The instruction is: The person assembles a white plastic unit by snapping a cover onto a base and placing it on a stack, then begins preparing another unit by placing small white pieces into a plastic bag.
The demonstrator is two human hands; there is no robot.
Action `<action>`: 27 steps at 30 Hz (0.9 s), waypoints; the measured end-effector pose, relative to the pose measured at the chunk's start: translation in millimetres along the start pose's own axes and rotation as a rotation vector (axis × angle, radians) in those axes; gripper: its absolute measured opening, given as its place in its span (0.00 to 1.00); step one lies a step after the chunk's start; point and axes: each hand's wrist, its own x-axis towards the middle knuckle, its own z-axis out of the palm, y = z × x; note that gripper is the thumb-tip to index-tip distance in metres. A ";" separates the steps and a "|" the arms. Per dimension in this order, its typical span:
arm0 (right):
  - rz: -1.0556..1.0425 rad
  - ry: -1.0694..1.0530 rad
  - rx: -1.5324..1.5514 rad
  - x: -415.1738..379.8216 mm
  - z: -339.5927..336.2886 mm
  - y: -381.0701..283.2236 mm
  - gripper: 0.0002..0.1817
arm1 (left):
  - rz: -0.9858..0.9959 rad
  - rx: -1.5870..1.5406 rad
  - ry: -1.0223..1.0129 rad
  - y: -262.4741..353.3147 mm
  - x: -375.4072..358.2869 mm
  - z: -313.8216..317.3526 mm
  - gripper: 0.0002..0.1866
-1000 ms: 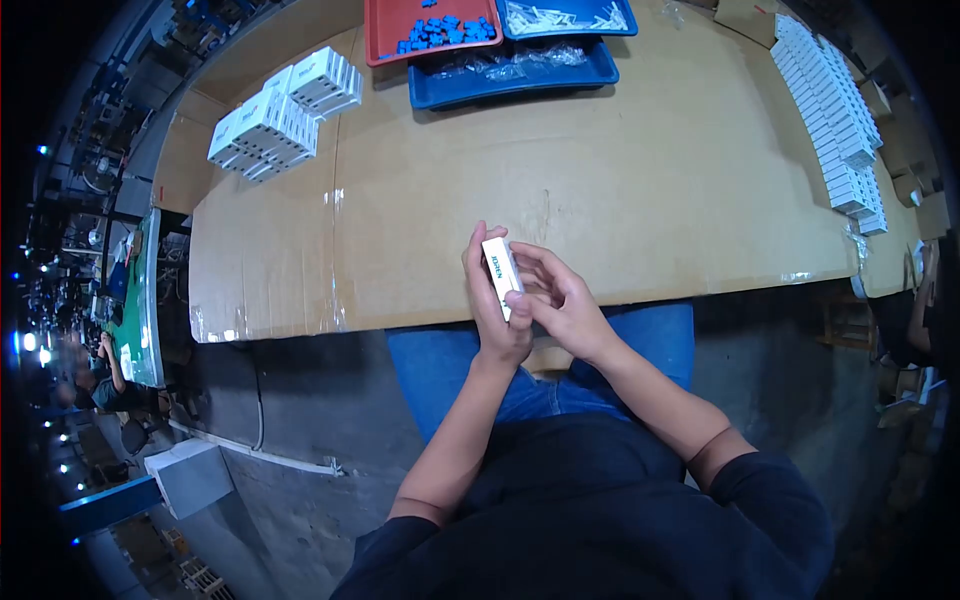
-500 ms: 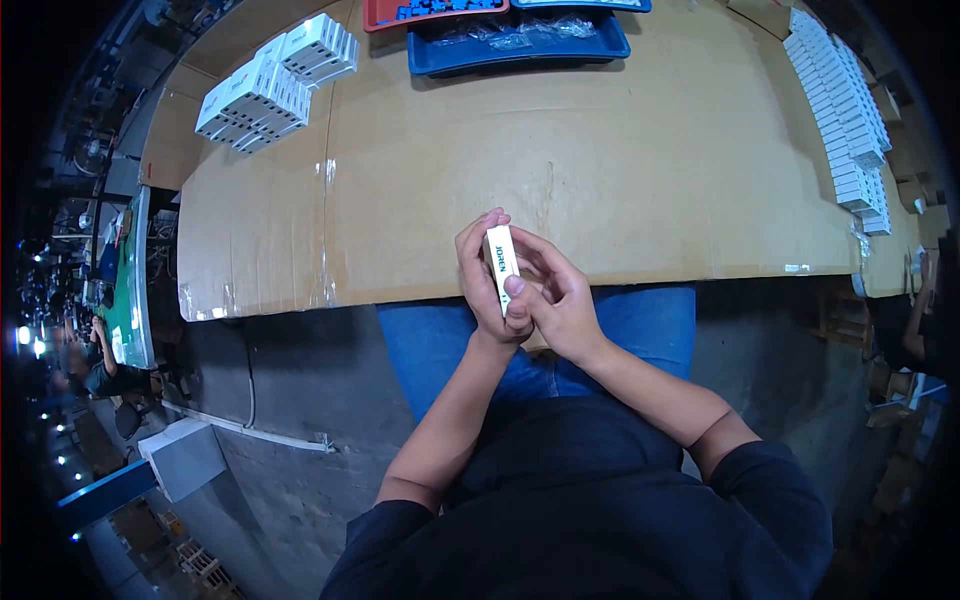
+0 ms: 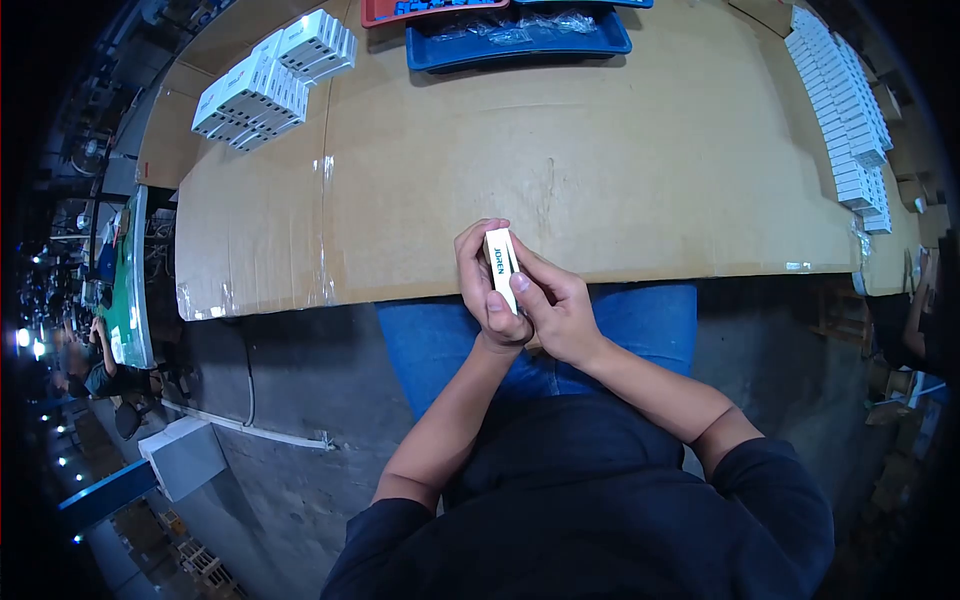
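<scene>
A small white box [image 3: 501, 262] with dark lettering on its face is held between both hands, just over the table's front edge. My left hand [image 3: 482, 285] wraps round its left side, the fingertips over the far end and the thumb near the close end. On the right side my right hand [image 3: 562, 305] grips it, with the thumb against the box's lower right edge. The fingers behind the box are partly hidden.
Stacked white boxes stand at the back left [image 3: 255, 95] and along the right edge [image 3: 838, 110] of the cardboard-covered table [image 3: 420, 190]. A blue tray [image 3: 520, 55] with clear bags and a red tray [image 3: 380, 14] with blue pieces are at the back.
The white box has tilted slightly in the hands. My left thumb has shifted a little to the left, and my right thumb lies slightly further right along the box.
</scene>
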 end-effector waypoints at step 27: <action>-0.057 -0.029 -0.187 -1.1 -8.1 3.9 0.27 | -0.071 -0.101 0.028 -4.0 -8.8 3.4 0.43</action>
